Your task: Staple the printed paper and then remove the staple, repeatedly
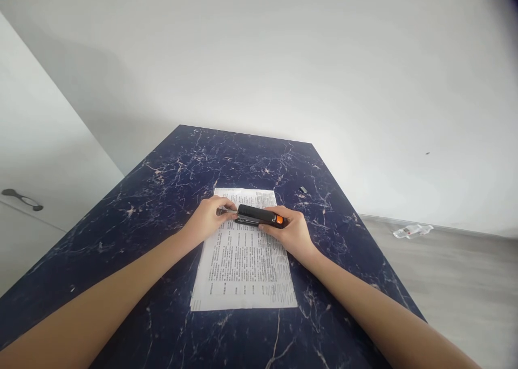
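A black stapler (257,213) with an orange part at its right end lies across a printed sheet of paper (246,266), above the sheet's middle. My right hand (293,229) is closed round the stapler's right end, thumb on the near side and fingers on the far side. At the other end my left hand (210,215) pinches with thumb and fingertips. A thin greyish piece shows between those fingers beside the stapler; its kind is too small to make out. To the right of the paper lies a small dark and silvery piece (303,189).
The dark blue marble-patterned table (226,153) ends at a pale wall (283,61). On the left stands a white cabinet with a dark handle (22,199). A crumpled clear wrapper (413,231) lies on the grey floor at the right.
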A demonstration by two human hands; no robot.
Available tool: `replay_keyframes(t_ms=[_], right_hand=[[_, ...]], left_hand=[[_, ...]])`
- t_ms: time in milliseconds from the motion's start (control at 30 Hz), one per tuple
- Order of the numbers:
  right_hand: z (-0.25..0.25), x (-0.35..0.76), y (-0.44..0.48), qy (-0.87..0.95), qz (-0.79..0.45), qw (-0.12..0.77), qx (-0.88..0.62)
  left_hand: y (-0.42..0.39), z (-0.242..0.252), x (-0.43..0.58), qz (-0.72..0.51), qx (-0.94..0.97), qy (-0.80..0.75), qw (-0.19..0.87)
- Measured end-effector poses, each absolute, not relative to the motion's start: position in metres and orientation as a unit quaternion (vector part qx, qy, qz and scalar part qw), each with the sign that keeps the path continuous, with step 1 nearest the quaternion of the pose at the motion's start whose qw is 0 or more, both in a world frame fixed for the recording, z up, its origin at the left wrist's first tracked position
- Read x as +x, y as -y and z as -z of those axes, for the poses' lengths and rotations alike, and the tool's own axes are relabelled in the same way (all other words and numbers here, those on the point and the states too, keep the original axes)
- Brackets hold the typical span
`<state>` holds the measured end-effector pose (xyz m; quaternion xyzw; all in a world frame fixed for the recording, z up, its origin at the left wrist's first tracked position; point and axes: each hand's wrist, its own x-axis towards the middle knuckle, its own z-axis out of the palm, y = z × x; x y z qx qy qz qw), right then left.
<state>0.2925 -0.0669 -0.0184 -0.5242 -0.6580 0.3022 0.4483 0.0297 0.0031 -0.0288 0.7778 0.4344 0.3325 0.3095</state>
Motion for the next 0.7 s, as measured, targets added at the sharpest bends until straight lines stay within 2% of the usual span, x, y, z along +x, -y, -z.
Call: replay_keyframes(t_ms=[467,700], right_hand=[[0.021,0.294,0.066,0.654,-0.305,0.442,-0.532],[0.02,0.294,0.066,0.64,-0.327,0.442,-0.537]], left_hand=[[0.0,0.017,0.026,-0.367,0.752,-0.43,0.338],[-0.001,0.01,0.014,-0.312,0.794,-0.408,0.327]])
